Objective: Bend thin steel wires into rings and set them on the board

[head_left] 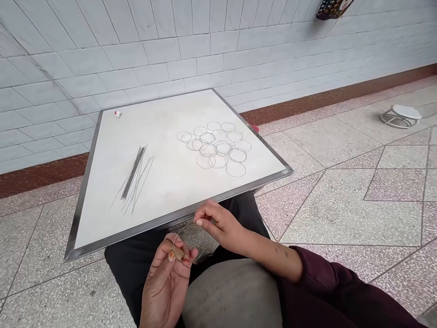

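Observation:
Over my lap, in front of the table's near edge, my left hand (166, 280) is closed on a thin curved wire (177, 233) and a small tan piece (178, 253) that looks like folded paper or card. My right hand (223, 228) pinches the upper end of this wire between thumb and fingertips. The wire bends in an arc between both hands, and part of it runs behind my left fingers. On the white table (167, 182) lie several overlapping wire rings (235, 169) at the right. A loose bundle of straight wires (132, 175) rests at the left.
A small red and white object (118, 114) sits at the table's far left corner. The table has a metal rim (136, 236) and stands near a tiled wall (191, 64). A white-topped stool (402, 116) is on the floor far right. A dark patterned item (332, 8) hangs above.

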Motion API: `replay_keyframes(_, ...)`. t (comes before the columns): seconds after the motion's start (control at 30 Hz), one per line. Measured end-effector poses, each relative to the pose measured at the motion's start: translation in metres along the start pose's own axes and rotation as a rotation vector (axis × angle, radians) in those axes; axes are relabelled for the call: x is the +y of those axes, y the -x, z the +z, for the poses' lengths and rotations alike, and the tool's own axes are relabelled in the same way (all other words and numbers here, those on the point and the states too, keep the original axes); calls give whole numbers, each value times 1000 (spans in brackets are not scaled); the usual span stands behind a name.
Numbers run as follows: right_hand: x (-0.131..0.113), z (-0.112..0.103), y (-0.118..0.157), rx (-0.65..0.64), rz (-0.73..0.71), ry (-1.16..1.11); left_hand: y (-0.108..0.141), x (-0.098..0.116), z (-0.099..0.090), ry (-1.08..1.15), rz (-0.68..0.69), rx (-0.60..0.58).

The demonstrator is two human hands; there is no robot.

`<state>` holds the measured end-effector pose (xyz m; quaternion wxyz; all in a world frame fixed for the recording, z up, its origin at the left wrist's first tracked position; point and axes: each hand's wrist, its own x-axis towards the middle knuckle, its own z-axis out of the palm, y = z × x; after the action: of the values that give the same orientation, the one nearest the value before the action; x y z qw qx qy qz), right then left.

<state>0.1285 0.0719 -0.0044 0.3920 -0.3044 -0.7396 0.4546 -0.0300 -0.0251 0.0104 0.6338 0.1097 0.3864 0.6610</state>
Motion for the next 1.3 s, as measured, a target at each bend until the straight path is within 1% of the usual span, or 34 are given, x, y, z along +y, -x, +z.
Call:
replay_keyframes(0.03,-1,2,1,4,79,-79,-1,0,-1,18,14,21)
replay_keyframes(0.1,-3,7,3,-14,242,-317,-3,-1,-1,60,43,68)
replay_keyframes(0.17,-7,12,4,-70,364,-572,-5,-2,0,101,72,101)
replay_keyframes(0.23,-10,18,5,-148,419,-744,-8,-3,1,128,93,118)
replay_keyframes(0.33,-10,26,5,-216,408,-848,-10,-4,3,130,99,121)
replay_keyframes(0.4,-8,31,6,-206,387,-873,-11,-5,4,125,96,129)
replay_keyframes(0.5,-2,36,6,-159,372,-891,-12,-7,4,130,83,158)
replay_keyframes(0.63,2,40,6,-110,360,-864,-14,-9,3,169,66,201)
replay_keyframes(0.77,-1,41,7,-51,287,-698,-18,-11,2,204,36,281)
replay_keyframes(0.87,-3,42,7,-39,252,-562,-21,-12,2,209,39,298)
replay_keyframes(0.93,-4,42,8,-43,251,-531,-22,-12,2,209,41,299)
replay_keyframes(1.1,-2,40,6,-80,314,-634,-20,-9,5,175,31,305)
replay_keyframes(1.23,-2,35,3,-26,367,-780,-17,-8,6,139,24,250)
replay_keyframes(1.3,-1,34,2,-3,381,-816,-16,-9,5,133,29,235)
